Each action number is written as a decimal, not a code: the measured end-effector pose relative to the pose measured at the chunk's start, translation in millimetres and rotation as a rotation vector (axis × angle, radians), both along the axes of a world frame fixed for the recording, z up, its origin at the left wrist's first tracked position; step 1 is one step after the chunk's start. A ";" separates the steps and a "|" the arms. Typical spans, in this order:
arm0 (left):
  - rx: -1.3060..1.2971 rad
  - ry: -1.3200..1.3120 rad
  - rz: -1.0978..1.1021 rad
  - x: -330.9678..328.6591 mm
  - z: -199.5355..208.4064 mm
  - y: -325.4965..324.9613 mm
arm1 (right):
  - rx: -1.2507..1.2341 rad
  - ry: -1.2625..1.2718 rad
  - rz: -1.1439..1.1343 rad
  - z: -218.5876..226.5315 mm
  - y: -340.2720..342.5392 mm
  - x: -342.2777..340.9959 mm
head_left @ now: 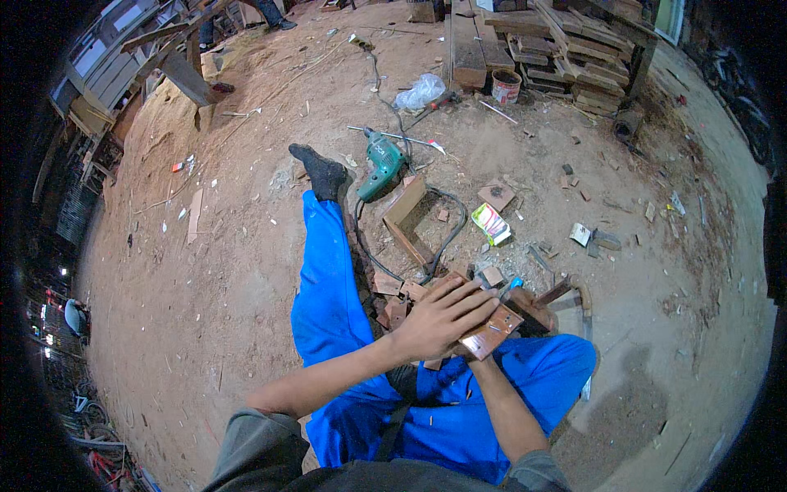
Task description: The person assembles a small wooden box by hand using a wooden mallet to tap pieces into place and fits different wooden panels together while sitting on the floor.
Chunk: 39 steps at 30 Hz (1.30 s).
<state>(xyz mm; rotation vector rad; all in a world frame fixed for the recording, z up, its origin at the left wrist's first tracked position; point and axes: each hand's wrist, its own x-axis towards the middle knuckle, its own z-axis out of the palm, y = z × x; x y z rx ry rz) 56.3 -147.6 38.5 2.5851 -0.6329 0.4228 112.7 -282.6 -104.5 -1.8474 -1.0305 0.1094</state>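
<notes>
I sit on a dirt floor in blue trousers (328, 303), with my left leg stretched out and a black sock (321, 170) on its foot. My left hand (443, 318) lies palm down, fingers spread, on a flat reddish-brown wooden piece (494, 330) that rests over my right knee. My right forearm (502, 403) reaches up under that piece, which hides the hand. A small blue tip (515, 284) shows just beyond my fingertips. Dark wooden offcuts (533, 307) lie against the piece on its right.
A green electric drill (382, 166) with a black cable (449, 238) lies beside my leg, next to an L-shaped wooden frame (405, 215). A green-and-red packet (492, 223), wood scraps, a plastic bag (420, 90), a small bucket (506, 84) and stacked planks (574, 57) lie farther off.
</notes>
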 end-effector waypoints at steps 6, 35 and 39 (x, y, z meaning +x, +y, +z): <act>0.040 0.002 0.115 -2.6 8.9 -9.8 | 0.020 0.075 0.052 -14.6 3.9 -4.8; -1.581 0.015 0.875 3.4 11.0 18.6 | 0.119 0.123 -0.034 29.0 18.6 -4.8; -1.160 0.028 0.803 -1.8 6.7 11.2 | 0.138 0.480 -0.044 19.8 9.8 -9.5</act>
